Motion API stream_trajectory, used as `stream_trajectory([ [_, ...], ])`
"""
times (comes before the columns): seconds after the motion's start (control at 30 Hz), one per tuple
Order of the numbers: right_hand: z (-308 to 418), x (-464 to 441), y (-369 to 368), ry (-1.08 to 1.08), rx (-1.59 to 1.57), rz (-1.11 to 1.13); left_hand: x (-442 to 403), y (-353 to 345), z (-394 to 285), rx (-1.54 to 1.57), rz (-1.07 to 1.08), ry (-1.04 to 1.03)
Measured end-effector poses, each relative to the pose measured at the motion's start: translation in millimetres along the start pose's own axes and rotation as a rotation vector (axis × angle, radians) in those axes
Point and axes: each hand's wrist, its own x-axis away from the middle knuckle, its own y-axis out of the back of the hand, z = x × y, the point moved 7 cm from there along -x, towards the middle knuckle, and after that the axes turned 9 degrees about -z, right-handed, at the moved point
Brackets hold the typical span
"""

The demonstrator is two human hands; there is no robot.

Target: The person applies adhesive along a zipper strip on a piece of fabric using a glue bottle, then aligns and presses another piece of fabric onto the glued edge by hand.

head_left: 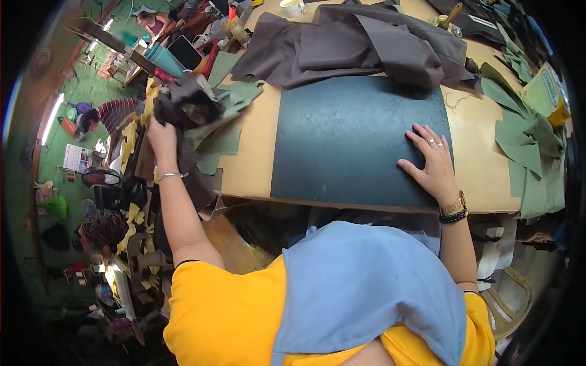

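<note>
My right hand (431, 163) lies flat on a dark green-black board (354, 146), its fingers stretched out near the board's right side. Stretched far to the left, my left hand (162, 141) has its fingers curled at the edge of a crumpled bundle of dark brown material (192, 104) and seems to grip it. The bundle is smeared by motion, and my left fingertips are partly hidden. Green pieces of material (223, 143) lie under and beside the bundle. Behind the board, a large dark grey-brown sheet (342, 46) is heaped in folds and overlaps its far edge.
The board rests on a tan tabletop (247, 165). More green pieces (525, 146) and a yellow-and-green can (547, 94) are at the right. A white cup (292, 7) and a wooden-handled brush (450, 17) stand at the back. Other people work at the left.
</note>
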Motion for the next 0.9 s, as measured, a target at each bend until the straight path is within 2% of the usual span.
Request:
stream_trajectory([
  [0.03, 0, 0, 0, 0.003, -0.005, 0.0, -12, 13, 0, 0.025, -0.066, -0.024],
  [0.1, 4, -1, 3, 0.016, -0.033, -0.017, -36, 44, -10, 0.069, -0.062, 0.077],
  [0.17, 8, -3, 6, 0.037, -0.148, -0.051, -59, 70, -20, 0.133, -0.109, -0.05],
  [0.27, 17, -8, 6, 0.056, -0.444, -0.086, -78, 83, -55, 0.301, -0.052, -0.147],
  [0.3, 29, -10, 5, 0.049, -0.532, -0.079, -80, 81, -71, 0.378, 0.031, -0.156],
  [0.33, 43, -11, 5, 0.041, -0.606, -0.05, -73, 79, -98, 0.466, 0.12, -0.169],
  [0.43, 87, -9, -5, -0.13, -1.152, 0.074, -3, 53, -224, 0.82, 0.433, -0.243],
  [0.47, 95, -4, -6, -0.192, -1.178, 0.033, 46, 56, -285, 0.848, 0.432, -0.351],
  [0.57, 89, 3, -8, -0.511, -1.034, 0.14, 186, 35, -392, 1.209, 1.09, -0.24],
  [0.6, 73, 2, -20, -0.51, -1.128, -0.052, 217, 26, -404, 1.262, 1.323, -0.073],
  [0.63, 52, 3, -28, -0.494, -1.22, -0.242, 228, 16, -416, 1.382, 1.381, -0.048],
  [0.67, 28, 7, -40, -0.719, -1.475, -0.305, 249, -4, -419, 1.499, 1.616, 0.202],
  [0.7, 10, 9, -39, -0.769, -1.488, -0.383, 266, -14, -421, 1.589, 1.841, 0.475],
  [0.77, -24, 5, -20, -0.864, -1.516, -0.539, 268, -4, -433, 1.617, 1.538, 0.199],
  [0.8, -40, -3, -4, -0.794, -1.409, -0.544, 268, -5, -430, 1.442, 1.431, 0.056],
  [0.83, -59, -14, 13, -0.726, -1.302, -0.547, 268, -1, -431, 1.485, 1.322, -0.134],
  [0.87, -78, -25, 31, -0.768, -1.129, -0.524, 266, 8, -430, 1.431, 1.202, -0.259],
  [0.9, -102, -46, 50, -0.587, -1.024, -0.484, 264, 17, -431, 1.374, 1.078, -0.379],
])
